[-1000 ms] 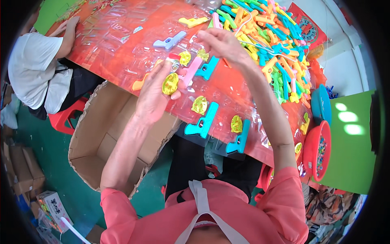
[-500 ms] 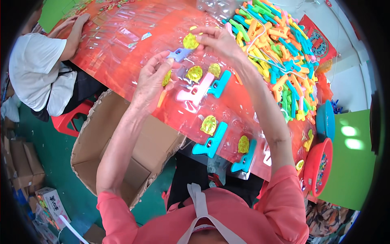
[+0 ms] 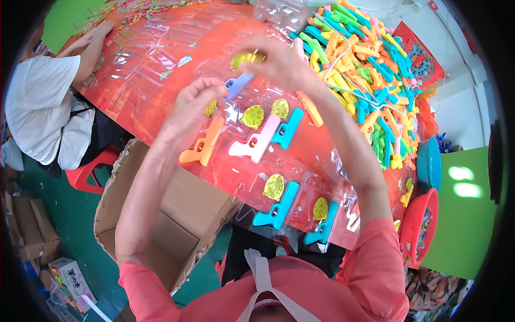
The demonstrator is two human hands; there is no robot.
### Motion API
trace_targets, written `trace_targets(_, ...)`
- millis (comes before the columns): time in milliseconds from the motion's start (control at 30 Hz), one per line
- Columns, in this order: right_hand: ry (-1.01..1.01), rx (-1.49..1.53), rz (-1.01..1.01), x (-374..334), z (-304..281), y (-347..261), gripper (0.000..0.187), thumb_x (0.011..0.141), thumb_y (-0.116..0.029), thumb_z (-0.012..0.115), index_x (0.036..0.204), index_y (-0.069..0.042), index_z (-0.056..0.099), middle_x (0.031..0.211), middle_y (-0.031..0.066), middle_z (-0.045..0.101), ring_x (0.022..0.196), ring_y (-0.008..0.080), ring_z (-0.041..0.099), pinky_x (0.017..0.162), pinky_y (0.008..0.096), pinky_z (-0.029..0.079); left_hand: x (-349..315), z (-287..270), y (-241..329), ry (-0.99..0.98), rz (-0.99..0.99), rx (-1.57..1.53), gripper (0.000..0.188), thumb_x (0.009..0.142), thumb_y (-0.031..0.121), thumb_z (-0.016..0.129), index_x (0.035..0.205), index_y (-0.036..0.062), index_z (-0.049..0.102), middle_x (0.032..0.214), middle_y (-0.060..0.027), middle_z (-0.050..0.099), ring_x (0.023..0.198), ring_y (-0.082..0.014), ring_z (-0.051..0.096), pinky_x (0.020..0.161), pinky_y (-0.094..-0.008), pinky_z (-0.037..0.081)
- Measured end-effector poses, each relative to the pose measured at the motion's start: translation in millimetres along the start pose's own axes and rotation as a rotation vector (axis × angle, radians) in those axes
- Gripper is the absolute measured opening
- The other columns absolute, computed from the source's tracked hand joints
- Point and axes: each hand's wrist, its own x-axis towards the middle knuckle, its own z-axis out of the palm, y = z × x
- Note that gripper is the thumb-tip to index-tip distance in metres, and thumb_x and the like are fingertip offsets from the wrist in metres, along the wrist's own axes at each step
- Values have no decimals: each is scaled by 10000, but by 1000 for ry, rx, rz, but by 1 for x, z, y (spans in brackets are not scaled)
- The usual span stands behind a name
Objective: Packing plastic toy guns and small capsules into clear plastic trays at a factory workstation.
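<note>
My left hand (image 3: 194, 102) is closed, with thumb and fingertips at the grip end of a purple toy gun (image 3: 240, 84). Just above that gun, my right hand (image 3: 279, 60), smeared by motion, has its fingers on a yellow patterned round piece (image 3: 245, 59). Another yellow piece (image 3: 211, 108) lies partly behind my left hand, above an orange toy gun (image 3: 204, 144). Pink (image 3: 254, 140) and teal (image 3: 287, 129) toy guns lie in clear plastic trays with yellow pieces (image 3: 252, 116) beside them. Two more teal guns (image 3: 277, 206) sit near the table's front edge.
A big heap of coloured toy guns (image 3: 365, 70) with a bent white wire covers the right of the red table (image 3: 161, 115). A red basin (image 3: 420, 228) stands at right. An open cardboard box (image 3: 177, 214) is below left. Another person (image 3: 45, 102) sits at far left.
The table things sit lower in view, and the orange gun shows more fully. My right hand has shifted slightly with the yellow piece, which now appears tilted and blurred.
</note>
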Motion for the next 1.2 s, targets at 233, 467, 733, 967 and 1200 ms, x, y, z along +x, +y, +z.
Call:
trace_targets(233,416,314,517,48,-35,176,228,821,-152,765,939,23,679,806,84,681,653,132,652,539,269,545,-2,-27,7,62,98,-25,350,939,80,590,1280,5,564,996,-71,628,863,-136,606,800,-254,492)
trace_targets(467,362,-135,601,58,-16,206,203,786,-200,791,881,-35,720,724,84,680,598,156,641,568,295,522,15,-68,5,203,154,58,361,949,87,624,1299,34,555,1082,-33,649,945,-103,608,784,-269,507)
trace_targets(733,383,-304,200,33,-25,151,274,837,-223,726,1030,-29,712,861,104,709,773,182,649,726,319,520,90,-56,20,90,234,319,333,934,127,658,1240,7,603,1043,-55,681,896,-107,651,750,-230,529)
trace_targets(967,229,-102,211,-51,-36,33,193,901,-136,673,1053,-17,663,881,42,609,795,115,566,720,249,460,167,-44,9,-4,367,818,239,881,96,700,1100,4,682,878,-43,700,801,-81,642,677,-232,508)
trace_targets(1200,251,-107,235,-162,-83,-32,110,915,-3,627,1000,-52,676,906,60,658,764,112,642,623,249,477,177,-32,-4,55,348,1179,272,807,164,760,1047,41,728,838,-67,720,752,-176,679,682,-324,532)
